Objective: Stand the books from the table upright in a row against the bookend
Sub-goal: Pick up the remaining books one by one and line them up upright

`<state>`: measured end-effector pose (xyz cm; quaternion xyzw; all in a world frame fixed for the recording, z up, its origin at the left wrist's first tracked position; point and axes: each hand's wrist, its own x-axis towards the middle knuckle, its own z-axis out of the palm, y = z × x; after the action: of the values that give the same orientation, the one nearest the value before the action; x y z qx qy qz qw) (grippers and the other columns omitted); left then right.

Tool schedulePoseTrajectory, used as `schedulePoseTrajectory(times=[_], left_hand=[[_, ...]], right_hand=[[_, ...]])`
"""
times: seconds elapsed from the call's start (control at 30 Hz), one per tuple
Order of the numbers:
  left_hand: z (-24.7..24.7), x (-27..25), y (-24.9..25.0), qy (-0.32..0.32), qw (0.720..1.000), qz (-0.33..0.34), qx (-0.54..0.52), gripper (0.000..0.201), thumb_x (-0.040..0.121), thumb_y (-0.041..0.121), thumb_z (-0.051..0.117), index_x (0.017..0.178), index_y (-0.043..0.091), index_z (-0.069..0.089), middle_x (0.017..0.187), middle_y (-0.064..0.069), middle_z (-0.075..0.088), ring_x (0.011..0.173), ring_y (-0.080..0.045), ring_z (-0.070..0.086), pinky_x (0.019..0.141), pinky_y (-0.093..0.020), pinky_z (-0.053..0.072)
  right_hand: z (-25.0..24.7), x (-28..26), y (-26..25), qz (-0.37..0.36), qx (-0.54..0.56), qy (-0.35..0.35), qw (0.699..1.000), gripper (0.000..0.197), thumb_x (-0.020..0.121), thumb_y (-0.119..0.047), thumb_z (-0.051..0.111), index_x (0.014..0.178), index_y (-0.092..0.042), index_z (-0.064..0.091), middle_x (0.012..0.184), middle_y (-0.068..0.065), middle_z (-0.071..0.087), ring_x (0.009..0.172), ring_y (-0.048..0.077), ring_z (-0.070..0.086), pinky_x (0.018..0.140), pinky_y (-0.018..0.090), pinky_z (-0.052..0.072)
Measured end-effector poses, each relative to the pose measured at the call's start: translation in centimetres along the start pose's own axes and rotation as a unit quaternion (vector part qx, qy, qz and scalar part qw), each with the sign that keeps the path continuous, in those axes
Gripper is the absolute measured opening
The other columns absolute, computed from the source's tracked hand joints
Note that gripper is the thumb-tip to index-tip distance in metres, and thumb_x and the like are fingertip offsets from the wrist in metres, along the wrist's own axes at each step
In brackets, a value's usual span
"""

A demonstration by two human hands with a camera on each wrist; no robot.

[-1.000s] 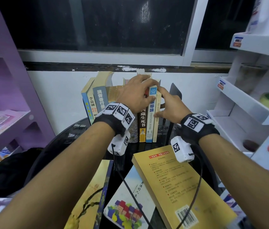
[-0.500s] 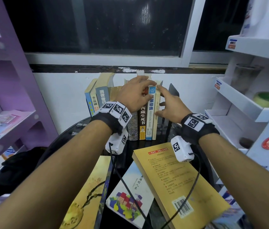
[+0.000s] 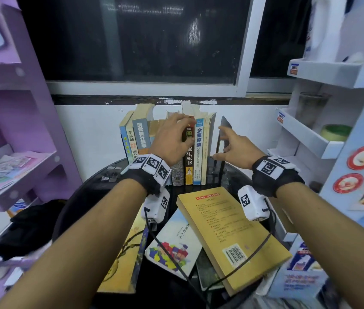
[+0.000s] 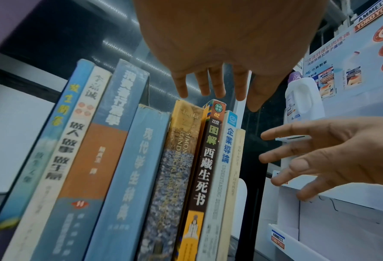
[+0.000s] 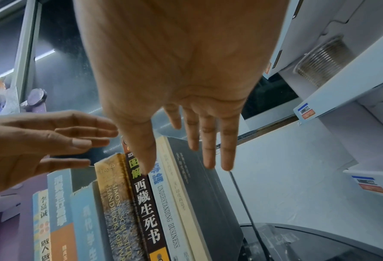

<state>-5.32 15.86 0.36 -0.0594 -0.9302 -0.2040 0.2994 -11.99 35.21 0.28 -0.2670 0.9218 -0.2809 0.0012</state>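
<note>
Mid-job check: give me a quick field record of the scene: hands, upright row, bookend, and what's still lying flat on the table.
left hand: open, fingers spread over the tops of the row's middle books; contact unclear
right hand: open, fingers spread, holding nothing, beside the bookend
upright row: eight spines standing, roughly upright
bookend: dark plate at the row's right end, a gap between it and the last book
yellow book: flat, back cover up, nearest the row
illustrated white book: flat, partly under the yellow one
gold-cover book: flat, under the left forearm
table: round, dark
</note>
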Motion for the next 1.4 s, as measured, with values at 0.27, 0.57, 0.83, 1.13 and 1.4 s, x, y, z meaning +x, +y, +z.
schedulePoseTrajectory(times=[0.27,0.57,0.83,1.13,1.4], left_hand=[[1.8,-4.4,0.8,-0.106,0.989,-0.094,-0.042,0.050,0.092,0.031,0.059,0.138,0.019,0.042,0.147,-0.004,0.032,0.133,-0.021,0.038,0.108,-0.036,0.031],[5.2,-7.3,0.5,-0.306,0.922,-0.224,-0.073,0.064,0.093,0.046,0.054,0.145,0.016,0.030,0.152,-0.011,0.031,0.135,-0.028,0.038,0.107,-0.038,0.034],[6.5,-8.0,0.6,-0.367,0.880,-0.294,-0.063,0.071,0.088,0.050,0.060,0.142,0.014,0.031,0.141,-0.008,0.046,0.121,-0.026,0.049,0.099,-0.036,0.041],[6.7,-8.1,0.7,-0.353,0.887,-0.291,-0.055,0.069,0.083,0.041,0.070,0.138,0.016,0.037,0.134,-0.006,0.052,0.119,-0.024,0.051,0.101,-0.039,0.043],[6.1,-7.3,1.1,-0.301,0.919,-0.247,-0.057,0.069,0.076,0.027,0.080,0.132,0.017,0.041,0.123,-0.005,0.058,0.110,-0.022,0.056,0.095,-0.038,0.050]], right_hand=[[0.8,-4.1,0.8,0.094,-0.060,-0.144,0.983,0.081,0.086,-0.051,0.061,0.150,-0.020,0.022,0.149,0.009,0.041,0.127,0.028,0.047,0.099,0.038,0.044],[2.3,-7.7,0.8,0.160,-0.072,-0.221,0.959,0.072,0.093,-0.048,0.053,0.149,-0.011,0.027,0.153,0.009,0.033,0.136,0.026,0.036,0.095,0.034,0.039],[2.3,-9.5,0.5,0.192,-0.019,-0.251,0.949,0.046,0.096,-0.031,0.055,0.135,-0.009,0.046,0.133,0.008,0.054,0.120,0.024,0.052,0.085,0.024,0.037],[2.9,-9.2,1.6,0.206,-0.001,-0.266,0.942,0.037,0.085,-0.024,0.071,0.118,-0.014,0.055,0.124,0.008,0.062,0.109,0.024,0.061,0.083,0.030,0.048],[3.2,-8.7,2.3,0.211,-0.031,-0.235,0.948,0.056,0.078,-0.030,0.078,0.125,-0.011,0.053,0.122,0.008,0.062,0.110,0.026,0.061,0.095,0.040,0.050]])
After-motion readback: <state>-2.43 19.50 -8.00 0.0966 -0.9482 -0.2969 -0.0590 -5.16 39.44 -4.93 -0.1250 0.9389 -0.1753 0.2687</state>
